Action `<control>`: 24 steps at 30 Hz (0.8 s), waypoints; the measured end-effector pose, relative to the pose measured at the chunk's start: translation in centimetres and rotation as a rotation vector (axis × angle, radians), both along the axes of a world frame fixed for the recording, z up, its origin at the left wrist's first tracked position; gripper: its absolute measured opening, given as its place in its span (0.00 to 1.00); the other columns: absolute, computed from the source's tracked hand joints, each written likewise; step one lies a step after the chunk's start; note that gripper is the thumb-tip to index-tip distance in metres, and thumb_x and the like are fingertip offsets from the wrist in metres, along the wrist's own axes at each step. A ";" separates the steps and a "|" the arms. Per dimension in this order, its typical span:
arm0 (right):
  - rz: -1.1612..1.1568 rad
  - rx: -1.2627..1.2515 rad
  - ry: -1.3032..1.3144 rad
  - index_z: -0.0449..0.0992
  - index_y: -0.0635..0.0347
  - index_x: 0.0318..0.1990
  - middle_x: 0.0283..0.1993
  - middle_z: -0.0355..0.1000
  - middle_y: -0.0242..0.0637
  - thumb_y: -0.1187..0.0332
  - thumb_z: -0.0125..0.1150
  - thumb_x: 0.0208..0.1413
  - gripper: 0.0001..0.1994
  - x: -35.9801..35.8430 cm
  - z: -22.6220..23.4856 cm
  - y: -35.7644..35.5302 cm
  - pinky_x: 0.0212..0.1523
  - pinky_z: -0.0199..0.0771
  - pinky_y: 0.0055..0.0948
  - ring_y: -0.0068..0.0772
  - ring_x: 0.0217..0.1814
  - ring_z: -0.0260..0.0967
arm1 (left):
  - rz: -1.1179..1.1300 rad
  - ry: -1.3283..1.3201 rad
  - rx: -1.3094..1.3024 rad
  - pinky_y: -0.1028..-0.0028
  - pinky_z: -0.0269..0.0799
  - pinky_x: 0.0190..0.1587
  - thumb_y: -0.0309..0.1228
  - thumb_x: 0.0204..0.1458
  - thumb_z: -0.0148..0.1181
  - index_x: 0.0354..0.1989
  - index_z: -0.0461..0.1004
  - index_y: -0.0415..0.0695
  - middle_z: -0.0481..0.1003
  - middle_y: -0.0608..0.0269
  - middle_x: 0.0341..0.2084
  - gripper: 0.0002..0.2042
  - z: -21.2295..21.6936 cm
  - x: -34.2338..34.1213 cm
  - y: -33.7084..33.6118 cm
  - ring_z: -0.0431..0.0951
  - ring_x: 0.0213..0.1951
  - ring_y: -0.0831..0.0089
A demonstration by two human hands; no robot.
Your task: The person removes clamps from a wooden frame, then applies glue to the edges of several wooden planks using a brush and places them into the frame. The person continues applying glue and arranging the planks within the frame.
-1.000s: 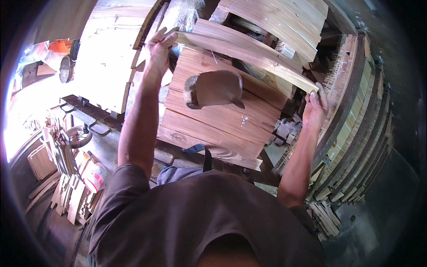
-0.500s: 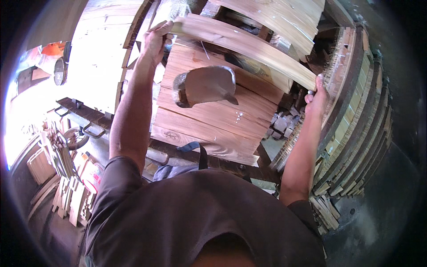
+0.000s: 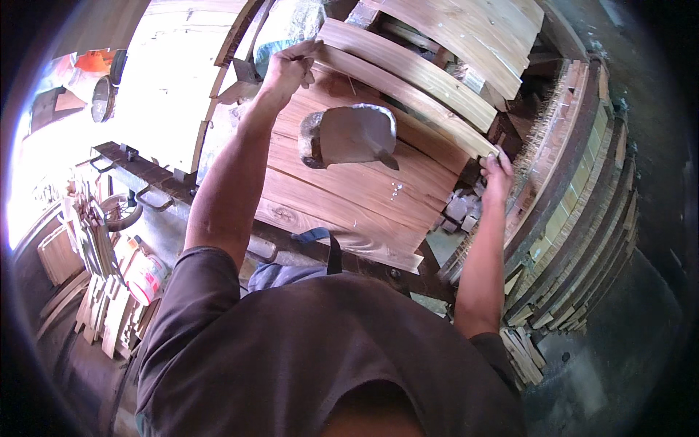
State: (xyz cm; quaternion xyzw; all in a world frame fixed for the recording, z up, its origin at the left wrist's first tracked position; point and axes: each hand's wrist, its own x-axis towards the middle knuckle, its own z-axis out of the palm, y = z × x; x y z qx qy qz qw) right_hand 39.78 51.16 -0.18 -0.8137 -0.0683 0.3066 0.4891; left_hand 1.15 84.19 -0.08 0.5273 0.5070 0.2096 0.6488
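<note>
A long wooden plank (image 3: 408,91) lies across the far side of a stack of reddish wooden boards (image 3: 349,197). My left hand (image 3: 290,67) grips its left end and my right hand (image 3: 499,166) grips its right end. On the stack just in front of the plank rests a grey, flat, bent metal piece (image 3: 353,135), touched by neither hand. My forearms reach out on either side of it.
More pale planks (image 3: 466,33) are piled behind the held one. A tall curved pile of thin wood strips (image 3: 582,197) rises at the right. A metal table edge with handles (image 3: 145,193) lies at the left, with wood offcuts (image 3: 102,306) and a container (image 3: 145,275) on the floor.
The plank, held at both ends, has come down from above onto the far side of the board stack. Both hands lowered with it.
</note>
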 end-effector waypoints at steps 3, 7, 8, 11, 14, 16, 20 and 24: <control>0.059 -0.164 -0.380 0.75 0.63 0.61 0.51 0.78 0.38 0.74 0.66 0.59 0.22 -0.7 0.5 -0.1 0.46 0.75 0.25 0.26 0.47 0.75 | 0.229 -0.036 0.091 0.76 0.75 0.26 0.15 0.60 0.53 0.68 0.65 0.35 0.81 0.54 0.45 0.25 0.9 0.8 -2.1 0.77 0.25 0.77; 0.241 0.033 -0.508 0.76 0.63 0.57 0.50 0.78 0.37 0.73 0.70 0.56 0.21 -4.7 5.4 1.2 0.51 0.75 0.26 0.24 0.46 0.74 | 0.426 -0.154 0.104 0.73 0.78 0.42 0.23 0.63 0.56 0.69 0.61 0.30 0.78 0.45 0.52 0.26 3.6 -1.5 -5.6 0.82 0.41 0.69; 0.328 -0.008 -0.467 0.77 0.62 0.57 0.51 0.78 0.37 0.74 0.69 0.56 0.21 -6.9 7.0 1.5 0.51 0.76 0.27 0.26 0.46 0.75 | 0.416 -0.216 0.139 0.71 0.78 0.46 0.27 0.63 0.57 0.68 0.62 0.30 0.79 0.45 0.52 0.26 4.7 -1.9 -7.5 0.82 0.43 0.68; 0.783 0.097 -0.524 0.79 0.58 0.55 0.48 0.79 0.39 0.76 0.68 0.54 0.20 -12.9 8.9 1.7 0.49 0.78 0.33 0.32 0.44 0.77 | 0.267 -0.493 0.340 0.59 0.68 0.63 0.37 0.65 0.57 0.70 0.63 0.40 0.74 0.43 0.58 0.27 6.6 -3.8 -13.3 0.75 0.59 0.57; 0.976 0.055 -0.647 0.79 0.56 0.55 0.42 0.77 0.46 0.81 0.64 0.48 0.23 -18.2 10.3 3.1 0.45 0.78 0.40 0.45 0.41 0.76 | 0.051 -0.294 0.435 0.56 0.60 0.70 0.42 0.58 0.65 0.74 0.56 0.43 0.63 0.45 0.69 0.38 10.9 -3.3 -17.1 0.64 0.69 0.53; 1.028 0.118 -0.665 0.79 0.55 0.55 0.40 0.75 0.48 0.83 0.62 0.47 0.25 -19.3 9.3 4.2 0.44 0.78 0.42 0.50 0.41 0.76 | -0.027 -0.082 0.606 0.57 0.57 0.71 0.38 0.50 0.72 0.74 0.54 0.44 0.61 0.44 0.69 0.44 11.7 -2.8 -17.8 0.61 0.70 0.52; 1.027 0.059 -0.752 0.78 0.58 0.52 0.43 0.76 0.45 0.79 0.61 0.49 0.20 -19.6 9.4 6.6 0.42 0.78 0.48 0.52 0.42 0.76 | -0.047 0.094 0.721 0.59 0.67 0.65 0.29 0.42 0.78 0.71 0.58 0.41 0.69 0.47 0.63 0.45 10.0 -2.8 -16.2 0.70 0.64 0.52; 0.834 0.002 -0.835 0.77 0.60 0.42 0.39 0.77 0.48 0.75 0.58 0.58 0.06 -20.8 10.8 8.1 0.39 0.77 0.46 0.52 0.40 0.78 | -0.163 0.157 0.790 0.61 0.71 0.62 0.29 0.42 0.79 0.68 0.63 0.42 0.75 0.50 0.58 0.42 10.8 -3.7 -14.7 0.74 0.62 0.55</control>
